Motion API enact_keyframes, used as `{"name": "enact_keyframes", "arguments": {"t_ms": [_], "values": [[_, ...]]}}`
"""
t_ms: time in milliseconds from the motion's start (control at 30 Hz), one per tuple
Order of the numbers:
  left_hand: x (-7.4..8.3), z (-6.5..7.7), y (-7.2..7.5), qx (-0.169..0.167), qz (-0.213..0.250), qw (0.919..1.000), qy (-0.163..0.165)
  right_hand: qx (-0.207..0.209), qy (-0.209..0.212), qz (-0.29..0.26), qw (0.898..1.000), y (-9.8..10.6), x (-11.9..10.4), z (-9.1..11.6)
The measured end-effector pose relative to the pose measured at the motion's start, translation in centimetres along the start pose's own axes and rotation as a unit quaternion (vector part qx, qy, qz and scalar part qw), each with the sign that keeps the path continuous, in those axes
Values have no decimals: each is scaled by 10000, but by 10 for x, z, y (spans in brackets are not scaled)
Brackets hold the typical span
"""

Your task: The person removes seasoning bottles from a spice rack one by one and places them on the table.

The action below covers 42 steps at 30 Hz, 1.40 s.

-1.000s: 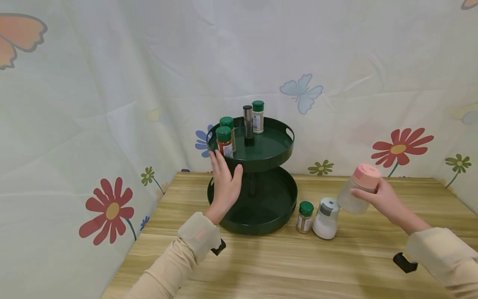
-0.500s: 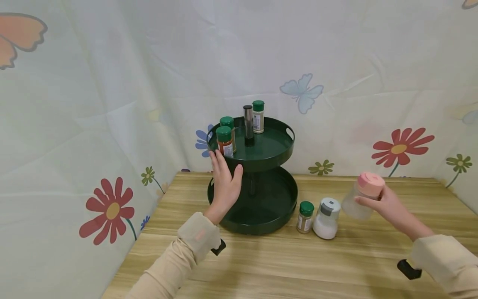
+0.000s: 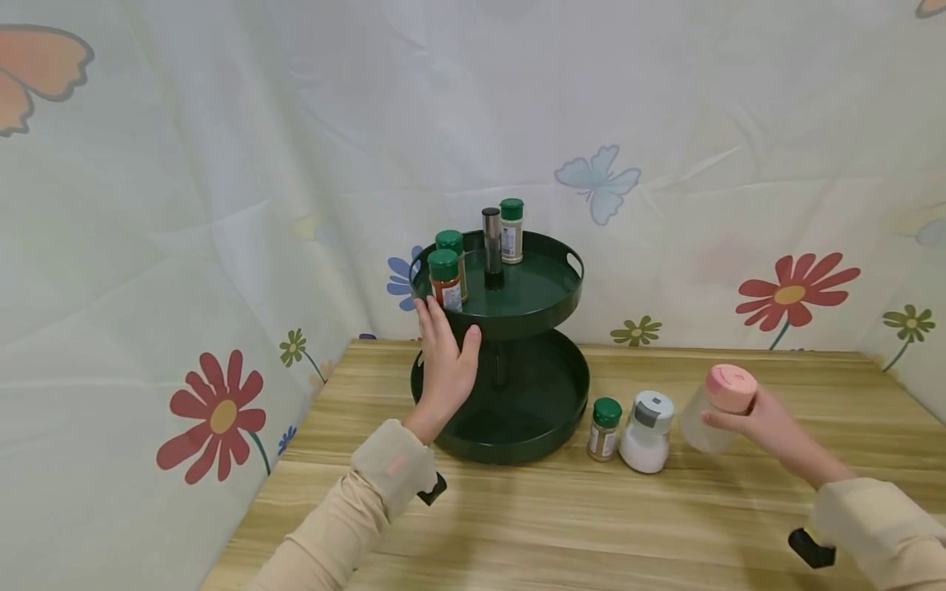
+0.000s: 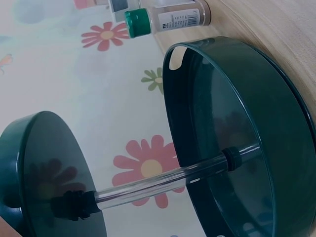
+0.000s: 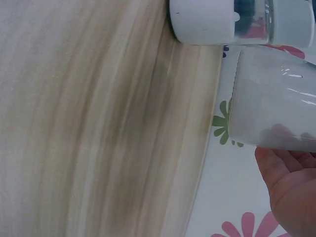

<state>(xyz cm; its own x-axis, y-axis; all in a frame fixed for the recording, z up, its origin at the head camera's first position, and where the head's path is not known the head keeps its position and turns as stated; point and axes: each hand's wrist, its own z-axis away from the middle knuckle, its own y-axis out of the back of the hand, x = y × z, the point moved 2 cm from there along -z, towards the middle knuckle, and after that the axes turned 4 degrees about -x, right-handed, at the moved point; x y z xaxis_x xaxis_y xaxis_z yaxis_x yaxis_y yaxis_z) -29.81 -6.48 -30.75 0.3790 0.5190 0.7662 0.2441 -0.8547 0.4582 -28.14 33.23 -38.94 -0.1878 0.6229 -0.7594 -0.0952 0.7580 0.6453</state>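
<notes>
In the head view my right hand (image 3: 769, 427) grips a seasoning jar (image 3: 705, 423) with a pink lid and a pale, cone-shaped body. The right wrist view shows its base (image 5: 261, 103) hanging over the wooden tabletop, fingers at its side. My left hand (image 3: 447, 369) lies against the outer wall of the upper tray of a dark green two-tier rack (image 3: 517, 328), fingers straight and thumb spread. Close above those fingertips stands a green-capped spice bottle (image 3: 444, 279) with red contents. Two more green-capped bottles, one at the left (image 3: 451, 240) and one behind the post (image 3: 512, 234), share that tray.
Right of the rack's lower tray (image 3: 510, 450) stand a small green-capped spice bottle (image 3: 604, 431) and a white-lidded jar of white grains (image 3: 645, 435). The wooden table (image 3: 562, 533) meets a flower-printed curtain (image 3: 665, 246) behind and at the sides.
My right hand has lowered the pink-lidded jar toward the table, shifting slightly right at first. My left hand and the rack have stayed in place.
</notes>
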Motion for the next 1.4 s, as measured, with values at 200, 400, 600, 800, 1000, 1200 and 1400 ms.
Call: {"name": "enact_keyframes", "arguments": {"t_ms": [200, 400, 600, 800, 1000, 1200, 1400], "values": [[0, 0, 0, 0, -29, 10000, 12, -101, -60, -122, 9999, -5, 6, 3], [0, 1, -1, -34, -15, 10000, 51, -154, -110, -107, 9998, -11, 15, 4], [-1, 0, -1, -67, 12, 10000, 70, -283, -168, -119, 9994, -17, 22, 5], [-1, 0, -1, -72, -5, 9999, 96, -299, -184, -94, 9993, -23, 30, 4], [-1, 0, -1, -67, -6, 9999, 93, -315, -318, 20, 9990, -25, 34, 4], [-2, -1, -1, -60, -10, 9999, 88, -305, -298, 4, 9991, -26, 35, 5], [-3, -1, -1, -59, 1, 9999, 83, -282, -146, -36, 9995, -29, 34, 4]]}}
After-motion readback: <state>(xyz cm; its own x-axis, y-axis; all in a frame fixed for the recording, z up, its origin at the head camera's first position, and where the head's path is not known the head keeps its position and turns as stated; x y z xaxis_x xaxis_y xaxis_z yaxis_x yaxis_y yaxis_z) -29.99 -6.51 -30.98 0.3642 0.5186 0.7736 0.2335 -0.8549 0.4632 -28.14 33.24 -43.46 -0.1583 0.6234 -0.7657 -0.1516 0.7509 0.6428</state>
